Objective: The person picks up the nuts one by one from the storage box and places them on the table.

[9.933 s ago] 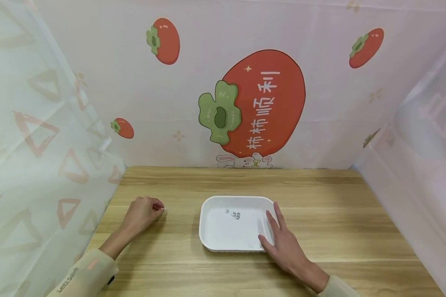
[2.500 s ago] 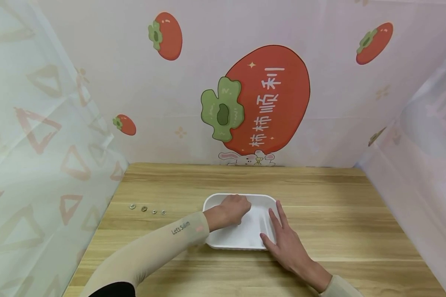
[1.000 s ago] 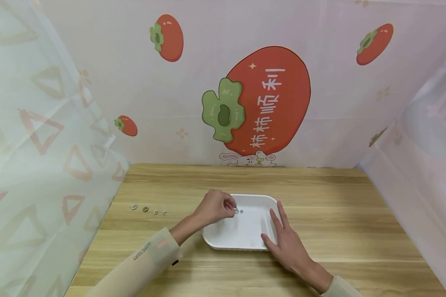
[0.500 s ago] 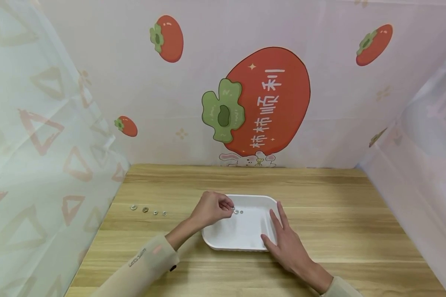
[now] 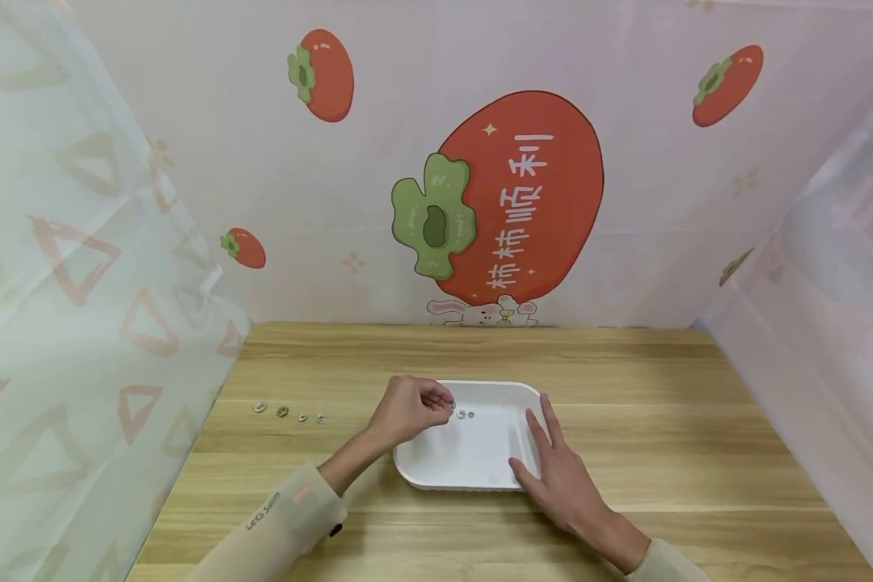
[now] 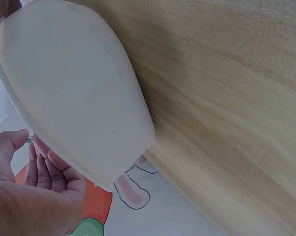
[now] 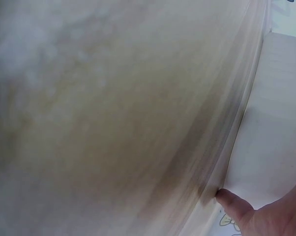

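- Fingers of your left hand (image 5: 411, 409) pinch a metal bit (image 6: 30, 139), tips nearly together.
- Your right hand (image 5: 560, 479), fingers spread, rests on the tray (image 5: 473, 459), likely steadying it.

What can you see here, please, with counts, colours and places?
Table: 1, light brown, across the lower head view
Tray: 1, white, on the table
Table rings: 4, metallic, one darker, left of the tray
Tray rings: 2, silvery, inside the tray
Held piece: 1, silvery, pinched near the tray rings
Cloth: pieces unclear, whitish, behind and beside the table
Fruit prints: 1 large, 3 small whole, red and green, on the cloth
Rabbit print: 1, pinkish white, low on the cloth
Triangle prints: several, reddish or beige, on the left cloth
Sleeves: 2, beige, on the forearms
Left hand: 1, bare, pinching the held piece
Right hand: 1, bare, on the tray's right rim
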### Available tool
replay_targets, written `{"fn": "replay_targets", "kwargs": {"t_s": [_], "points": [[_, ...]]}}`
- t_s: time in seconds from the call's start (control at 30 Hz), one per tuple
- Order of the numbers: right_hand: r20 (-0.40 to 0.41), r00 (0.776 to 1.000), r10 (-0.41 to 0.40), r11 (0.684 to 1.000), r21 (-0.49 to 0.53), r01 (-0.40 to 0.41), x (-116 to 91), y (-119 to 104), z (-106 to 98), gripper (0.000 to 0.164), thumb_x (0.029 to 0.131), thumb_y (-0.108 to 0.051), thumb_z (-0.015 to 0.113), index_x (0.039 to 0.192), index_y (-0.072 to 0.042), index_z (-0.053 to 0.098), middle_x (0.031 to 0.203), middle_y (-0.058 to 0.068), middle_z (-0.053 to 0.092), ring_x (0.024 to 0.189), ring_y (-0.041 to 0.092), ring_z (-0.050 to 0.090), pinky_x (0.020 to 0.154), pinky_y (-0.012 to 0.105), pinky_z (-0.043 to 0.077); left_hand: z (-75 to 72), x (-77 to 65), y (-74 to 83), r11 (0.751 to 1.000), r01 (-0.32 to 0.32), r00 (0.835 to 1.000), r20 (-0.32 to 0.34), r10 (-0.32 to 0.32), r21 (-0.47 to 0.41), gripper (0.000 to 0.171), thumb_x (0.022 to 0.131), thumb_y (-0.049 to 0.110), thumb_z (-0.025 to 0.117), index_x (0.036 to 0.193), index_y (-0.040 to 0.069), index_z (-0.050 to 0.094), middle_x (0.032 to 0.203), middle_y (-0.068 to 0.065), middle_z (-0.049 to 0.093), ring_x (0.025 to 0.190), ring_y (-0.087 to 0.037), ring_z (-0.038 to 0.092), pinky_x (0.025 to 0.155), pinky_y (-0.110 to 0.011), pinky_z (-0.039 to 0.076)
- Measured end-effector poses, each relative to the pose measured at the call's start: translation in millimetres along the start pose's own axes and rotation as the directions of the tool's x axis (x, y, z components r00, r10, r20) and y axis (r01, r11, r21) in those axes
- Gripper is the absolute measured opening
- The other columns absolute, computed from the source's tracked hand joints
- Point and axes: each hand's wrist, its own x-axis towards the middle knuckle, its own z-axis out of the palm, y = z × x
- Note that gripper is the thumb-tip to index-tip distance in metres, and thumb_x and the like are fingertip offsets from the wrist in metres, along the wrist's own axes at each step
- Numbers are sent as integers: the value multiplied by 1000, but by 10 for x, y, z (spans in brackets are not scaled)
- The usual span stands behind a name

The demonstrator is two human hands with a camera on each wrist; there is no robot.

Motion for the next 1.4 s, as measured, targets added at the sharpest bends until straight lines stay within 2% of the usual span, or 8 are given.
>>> {"fn": "replay_targets", "kwargs": {"t_s": [0.67, 1.03, 1.23, 1.4], "points": [[11, 1000, 6, 1000, 2, -6, 2, -6, -3, 80, 101, -40, 68, 161, 3, 38, 178, 13, 7, 101, 39, 71, 83, 58, 59, -161, -138, -77, 999, -3, 998, -55, 0, -43, 11, 82, -1, 80, 91, 6, 81, 81, 1, 76, 72, -8, 69, 67, -22, 58], [9, 1000, 9, 1000, 8, -9, 2, 1, 2, 80, 101, -40, 68, 161, 3, 37, 177, 16, 10, 104, 39, 71, 84, 58, 59, -397, -261, -144, 1000, 29, 993, -118, -29, -4, 11, 83, 1, 79, 91, 9, 81, 79, 4, 76, 70, -9, 68, 67, -24, 59], [8, 1000, 4, 1000, 9, -5, -4, -4, 4, 80, 101, -39, 68, 161, 4, 37, 176, 19, 11, 106, 39, 70, 83, 56, 59, -552, -350, -233, 1000, 27, 987, -156, -28, -7, 11, 82, -1, 80, 91, 7, 81, 80, 1, 77, 71, -8, 69, 66, -23, 59], [8, 1000, 4, 1000, 4, -4, -7, -5, 4, 80, 101, -39, 68, 161, 4, 37, 176, 19, 11, 101, 36, 71, 82, 55, 59, -676, -423, -309, 999, 32, 984, -176, -33, -11, 11, 82, -1, 82, 90, 6, 81, 80, 0, 77, 70, -9, 69, 66, -24, 59]]}}
